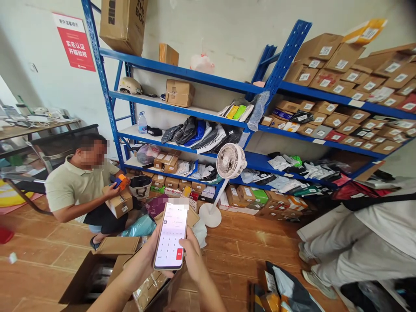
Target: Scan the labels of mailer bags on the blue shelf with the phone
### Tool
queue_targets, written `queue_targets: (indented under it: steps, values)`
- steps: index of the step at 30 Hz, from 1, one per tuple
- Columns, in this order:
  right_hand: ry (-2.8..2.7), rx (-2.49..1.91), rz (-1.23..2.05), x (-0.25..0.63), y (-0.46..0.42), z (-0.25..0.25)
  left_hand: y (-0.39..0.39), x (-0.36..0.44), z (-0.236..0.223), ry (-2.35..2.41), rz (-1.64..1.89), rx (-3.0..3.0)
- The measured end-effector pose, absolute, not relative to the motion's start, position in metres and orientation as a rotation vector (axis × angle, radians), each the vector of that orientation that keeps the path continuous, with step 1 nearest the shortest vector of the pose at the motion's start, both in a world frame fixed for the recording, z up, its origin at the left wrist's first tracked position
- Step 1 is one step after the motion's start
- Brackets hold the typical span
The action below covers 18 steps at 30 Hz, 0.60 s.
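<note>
A smartphone point(170, 234) with a lit white screen is held upright in front of me. Its screen shows a number keypad and a red key at the lower right. My left hand point(150, 251) wraps round the phone's left side and lower back. At the right edge of the phone, my right hand point(191, 251) has its thumb over the keypad; its other fingers are partly hidden behind the phone. Below the phone, clear-wrapped parcels point(147, 288) show between my forearms. To the left of them stands an opened cardboard box point(87, 273) with plastic-wrapped contents.
A crouching person point(78, 186) at left holds an orange-and-blue handheld device point(121, 182) over a carton point(118, 203). A white fan point(211, 212) stands before blue shelves point(182, 73) of parcels. Another person's legs point(360, 247) are at right, near bagged parcels point(286, 286) on the floor.
</note>
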State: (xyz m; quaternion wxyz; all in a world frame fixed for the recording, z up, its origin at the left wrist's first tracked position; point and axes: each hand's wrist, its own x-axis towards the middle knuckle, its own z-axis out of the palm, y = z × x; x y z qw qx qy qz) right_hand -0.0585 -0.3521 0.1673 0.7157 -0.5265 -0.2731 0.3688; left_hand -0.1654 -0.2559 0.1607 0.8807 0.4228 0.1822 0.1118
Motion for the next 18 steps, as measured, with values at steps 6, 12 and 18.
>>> queue_targets:
  steps: [6, 12, 18]
  values:
    - [-0.634, -1.218, 0.774, -0.065, -0.352, 0.166, -0.254, -0.173, 0.162, 0.374, 0.260, 0.889]
    - [-0.656, -1.247, 0.748, -0.070, -0.350, 0.166, -0.253, -0.178, 0.162, 0.353, 0.245, 0.888]
    - [-0.660, -1.252, 0.739, -0.073, -0.351, 0.168, -0.254, -0.182, 0.167, 0.374, 0.247, 0.917]
